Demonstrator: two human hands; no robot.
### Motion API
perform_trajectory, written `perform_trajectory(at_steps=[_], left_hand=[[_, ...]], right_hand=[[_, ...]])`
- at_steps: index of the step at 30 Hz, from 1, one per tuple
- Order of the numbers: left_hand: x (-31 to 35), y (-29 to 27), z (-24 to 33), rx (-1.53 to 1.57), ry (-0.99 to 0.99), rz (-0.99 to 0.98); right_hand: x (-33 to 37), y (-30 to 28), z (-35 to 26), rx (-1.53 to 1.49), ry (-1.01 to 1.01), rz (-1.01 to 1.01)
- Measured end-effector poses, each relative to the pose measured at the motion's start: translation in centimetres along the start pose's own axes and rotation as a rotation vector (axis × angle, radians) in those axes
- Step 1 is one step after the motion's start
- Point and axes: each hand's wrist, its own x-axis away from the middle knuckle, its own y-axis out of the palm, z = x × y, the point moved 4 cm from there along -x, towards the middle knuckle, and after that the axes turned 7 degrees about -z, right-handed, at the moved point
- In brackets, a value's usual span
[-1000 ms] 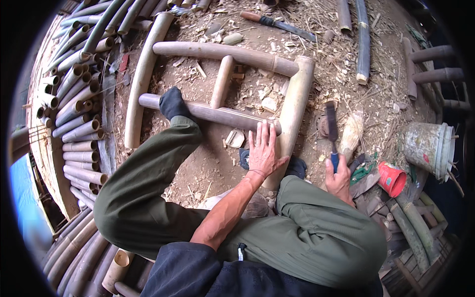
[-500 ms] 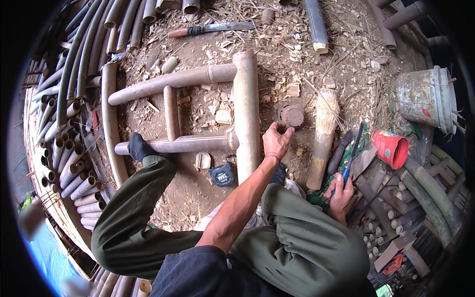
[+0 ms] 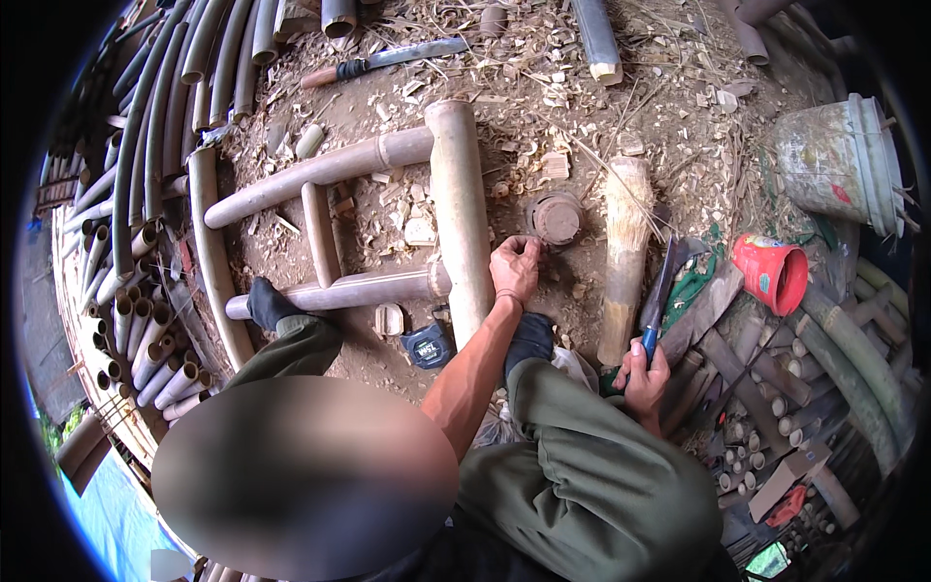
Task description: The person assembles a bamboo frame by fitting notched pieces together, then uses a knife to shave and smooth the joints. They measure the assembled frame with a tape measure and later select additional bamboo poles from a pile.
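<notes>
My left hand (image 3: pixel 516 266) is closed in a pinch beside the thick upright post of a bamboo frame (image 3: pixel 456 194). What the fingertips hold, if anything, is too small to make out. Just beyond them stands a round, brown, dirt-caked pot (image 3: pixel 557 218). My right hand (image 3: pixel 642 380) is wrapped round the handle of a blue-handled knife (image 3: pixel 654 310), its narrow dark blade pointing away from me. Left of that blade lies a pale wooden block (image 3: pixel 626 252) with a shaved far end. My left foot (image 3: pixel 272 303) rests against the frame's near rail.
A tape measure (image 3: pixel 428 345) lies near the frame. Farther off is a long machete (image 3: pixel 388 62) among wood chips. A red cup (image 3: pixel 771 274) and a dirty white bucket (image 3: pixel 842 165) stand at the right. Bamboo poles (image 3: pixel 160 126) are stacked at the left.
My left hand has drawn back from the brown pot, its fingers now pinched. The knife has swung slightly leftward in my right hand. The view has shifted, and a blurred patch covers the lower left.
</notes>
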Motion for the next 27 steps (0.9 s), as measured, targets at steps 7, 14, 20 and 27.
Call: perform_trajectory(at_steps=[7, 14, 20, 27], left_hand=[[6.3, -0.3, 5.6, 0.392, -0.112, -0.278], [10.5, -10.7, 19.5, -0.868, 0.313, -0.304], [14.5, -33.4, 33.9, -1.127, 0.413, -0.022], [18.1, -68.5, 18.1, -0.687, 0.204, 0.873]], right_hand=[[0.6, 0.6, 0.1, 0.006, -0.042, -0.005], [-1.4, -2.3, 1.0, -0.067, -0.123, 0.008], [-4.9, -5.6, -9.8, 0.09, -0.141, -0.191], [-7.4, 13.8, -6.4, -0.283, 0.26, -0.514]])
